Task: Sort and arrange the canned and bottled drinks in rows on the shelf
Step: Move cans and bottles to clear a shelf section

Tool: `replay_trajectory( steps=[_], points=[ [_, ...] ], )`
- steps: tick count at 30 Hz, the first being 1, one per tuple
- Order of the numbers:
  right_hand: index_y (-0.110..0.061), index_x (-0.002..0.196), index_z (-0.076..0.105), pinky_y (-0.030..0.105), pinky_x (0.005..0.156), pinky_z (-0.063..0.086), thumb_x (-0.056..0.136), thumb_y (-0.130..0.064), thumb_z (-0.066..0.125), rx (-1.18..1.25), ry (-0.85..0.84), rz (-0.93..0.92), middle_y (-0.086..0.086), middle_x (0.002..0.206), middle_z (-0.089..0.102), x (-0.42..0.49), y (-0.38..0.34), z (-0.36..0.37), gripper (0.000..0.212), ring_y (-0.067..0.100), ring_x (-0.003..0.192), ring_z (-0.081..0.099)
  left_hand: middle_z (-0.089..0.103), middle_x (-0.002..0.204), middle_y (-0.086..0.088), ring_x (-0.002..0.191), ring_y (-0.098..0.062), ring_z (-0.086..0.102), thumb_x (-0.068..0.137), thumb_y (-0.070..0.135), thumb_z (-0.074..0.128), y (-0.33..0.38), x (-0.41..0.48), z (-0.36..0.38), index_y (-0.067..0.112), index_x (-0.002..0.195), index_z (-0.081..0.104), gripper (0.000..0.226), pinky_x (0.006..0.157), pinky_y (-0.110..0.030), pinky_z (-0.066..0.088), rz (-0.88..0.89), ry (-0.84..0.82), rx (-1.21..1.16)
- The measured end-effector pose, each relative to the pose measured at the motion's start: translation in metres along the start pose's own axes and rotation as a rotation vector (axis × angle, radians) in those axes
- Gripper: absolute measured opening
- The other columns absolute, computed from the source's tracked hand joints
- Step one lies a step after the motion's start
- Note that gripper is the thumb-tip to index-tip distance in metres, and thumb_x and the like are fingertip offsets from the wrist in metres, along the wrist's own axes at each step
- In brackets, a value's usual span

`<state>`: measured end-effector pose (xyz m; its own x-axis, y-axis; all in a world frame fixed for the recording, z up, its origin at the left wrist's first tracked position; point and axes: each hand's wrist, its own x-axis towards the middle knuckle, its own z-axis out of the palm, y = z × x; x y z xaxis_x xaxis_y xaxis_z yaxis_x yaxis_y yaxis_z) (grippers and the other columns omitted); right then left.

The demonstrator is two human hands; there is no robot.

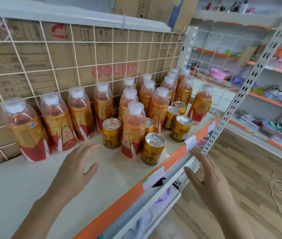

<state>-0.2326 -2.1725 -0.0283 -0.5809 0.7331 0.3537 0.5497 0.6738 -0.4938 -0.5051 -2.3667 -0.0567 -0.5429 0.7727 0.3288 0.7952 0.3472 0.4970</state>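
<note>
Several orange drink bottles with white caps stand on the cream shelf (pixel 12 183); a row of them (pixel 57 121) lines the wire back grid. Among the bottles to the right stand several gold cans. One bottle (pixel 133 131) stands forward between a gold can (pixel 111 133) and another gold can (pixel 152 148) near the shelf's front edge. My left hand (pixel 75 168) hovers over the shelf with straight fingers, just short of the left can, holding nothing. My right hand (pixel 209 180) is spread in front of the orange shelf edge, also holding nothing.
A wire grid (pixel 78 66) backs the shelf, with cardboard boxes behind it. A perforated metal upright (pixel 240 94) stands at the shelf's right corner. More shelves with goods fill the right side. Rope (pixel 278 185) lies on the wooden floor.
</note>
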Motion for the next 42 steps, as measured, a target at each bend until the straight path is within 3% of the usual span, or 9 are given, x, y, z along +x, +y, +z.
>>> replay_trajectory(
  steps=[3, 10, 14, 19, 21, 26, 31, 39, 42],
  points=[
    [-0.026, 0.128, 0.05, 0.024, 0.076, 0.038, 0.085, -0.034, 0.061, 0.015, -0.051, -0.007, -0.012, 0.117, 0.055, 0.019, 0.0, 0.016, 0.045, 0.013, 0.112, 0.053, 0.046, 0.14, 0.002, 0.129, -0.02, 0.042, 0.089, 0.021, 0.059, 0.003, 0.024, 0.009, 0.02, 0.136, 0.045, 0.049, 0.105, -0.04, 0.034, 0.007, 0.006, -0.055],
    [-0.032, 0.134, 0.039, 0.012, 0.079, 0.032, 0.085, -0.037, 0.063, 0.091, -0.225, -0.149, -0.02, 0.124, 0.046, 0.067, -0.008, 0.05, 0.055, 0.004, 0.116, 0.045, 0.031, 0.149, -0.004, 0.134, -0.018, 0.036, 0.086, 0.023, 0.064, 0.009, 0.081, 0.037, 0.016, 0.147, 0.019, 0.076, 0.102, -0.031, 0.037, -0.152, 0.079, -0.108],
    [-0.033, 0.139, 0.031, 0.012, 0.085, 0.039, 0.078, -0.036, 0.072, 0.186, -0.37, -0.222, -0.017, 0.126, 0.045, 0.091, -0.011, 0.068, 0.073, 0.004, 0.115, 0.047, 0.031, 0.149, -0.003, 0.135, -0.017, 0.034, 0.081, 0.019, 0.07, 0.008, 0.099, 0.058, 0.018, 0.148, 0.013, 0.088, 0.108, -0.031, 0.032, -0.312, 0.073, -0.352],
    [-0.043, 0.123, 0.031, 0.014, 0.084, 0.041, 0.064, -0.028, 0.082, 0.339, -0.414, -0.231, -0.027, 0.113, 0.046, 0.104, -0.002, 0.083, 0.08, 0.006, 0.105, 0.052, 0.05, 0.131, -0.001, 0.121, -0.017, 0.049, 0.058, 0.04, 0.082, 0.017, 0.102, 0.071, 0.025, 0.133, 0.031, 0.092, 0.103, -0.041, 0.042, -0.458, 0.186, -0.574],
    [-0.046, 0.112, 0.034, 0.016, 0.081, 0.044, 0.06, -0.029, 0.084, 0.422, -0.423, -0.208, -0.03, 0.106, 0.051, 0.105, 0.004, 0.087, 0.073, 0.002, 0.097, 0.055, 0.052, 0.128, -0.001, 0.118, -0.018, 0.051, 0.06, 0.035, 0.082, 0.021, 0.099, 0.073, 0.026, 0.127, 0.034, 0.083, 0.102, -0.044, 0.044, -0.485, 0.215, -0.578],
    [-0.044, 0.105, 0.04, 0.013, 0.075, 0.044, 0.053, -0.045, 0.079, 0.498, -0.5, -0.257, -0.026, 0.098, 0.058, 0.102, 0.011, 0.088, 0.065, -0.004, 0.095, 0.055, 0.057, 0.119, 0.003, 0.112, -0.013, 0.053, 0.065, 0.021, 0.082, 0.027, 0.078, 0.074, 0.024, 0.124, 0.039, 0.073, 0.097, -0.031, 0.045, -0.504, 0.315, -0.536],
    [-0.049, 0.104, 0.041, 0.005, 0.071, 0.042, 0.052, -0.046, 0.084, 0.516, -0.549, -0.344, -0.039, 0.092, 0.057, 0.095, 0.0, 0.094, 0.066, -0.014, 0.089, 0.054, 0.051, 0.107, 0.02, 0.098, 0.004, 0.051, 0.071, 0.008, 0.079, 0.026, 0.036, 0.065, 0.029, 0.118, 0.036, 0.067, 0.077, -0.003, 0.038, -0.587, 0.433, -0.452],
    [-0.04, 0.113, 0.042, 0.017, 0.075, 0.042, 0.054, -0.044, 0.086, 0.542, -0.614, -0.46, -0.024, 0.099, 0.056, 0.067, -0.044, 0.11, 0.074, 0.01, 0.092, 0.056, 0.052, 0.103, 0.022, 0.092, 0.019, 0.051, 0.066, 0.008, 0.082, 0.035, -0.053, 0.026, 0.028, 0.116, 0.041, 0.068, 0.072, 0.0, 0.039, -0.703, 0.749, -0.278],
    [-0.042, 0.108, 0.042, 0.011, 0.074, 0.039, 0.054, -0.039, 0.088, 0.614, -0.616, -0.514, -0.026, 0.1, 0.055, 0.053, -0.068, 0.119, 0.071, 0.002, 0.091, 0.055, 0.057, 0.102, 0.022, 0.091, 0.016, 0.054, 0.06, 0.021, 0.085, 0.04, -0.089, 0.002, 0.028, 0.116, 0.045, 0.07, 0.076, -0.008, 0.044, -0.728, 0.915, -0.272]
  ],
)
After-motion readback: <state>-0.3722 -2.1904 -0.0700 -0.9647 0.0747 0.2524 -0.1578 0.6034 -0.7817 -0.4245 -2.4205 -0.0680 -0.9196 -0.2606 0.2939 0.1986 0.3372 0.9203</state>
